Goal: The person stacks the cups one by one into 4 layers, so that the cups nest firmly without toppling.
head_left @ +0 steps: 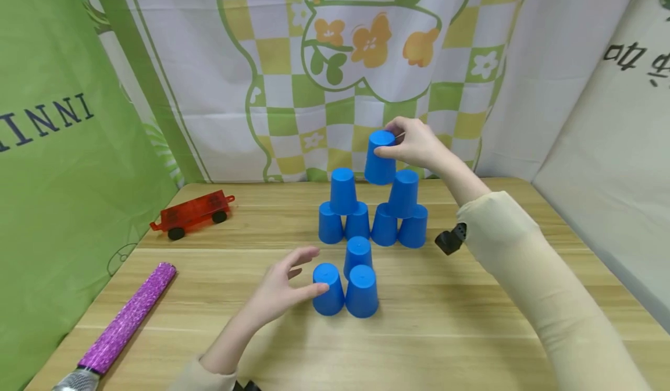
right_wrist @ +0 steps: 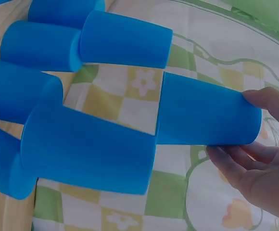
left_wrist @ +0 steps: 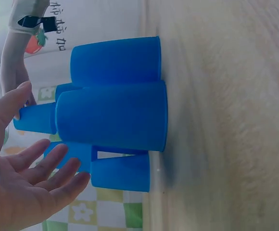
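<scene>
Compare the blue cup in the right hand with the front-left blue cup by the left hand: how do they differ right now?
The top cup is gripped near its upturned base by the right hand, raised above the back stack of cups; the front-left cup stands on the table. The left hand only touches the front-left cup with a fingertip, fingers spread. The front-left cup adjoins a neighbouring cup. Both are blue, upside down and look alike in shape.

The wooden worktop (head_left: 471,298) carried upturned blue cups (head_left: 366,228) in a back row of four and a nearer cluster of three, a red toy wagon (head_left: 191,213) and a purple glitter stick (head_left: 125,320) at its left.
</scene>
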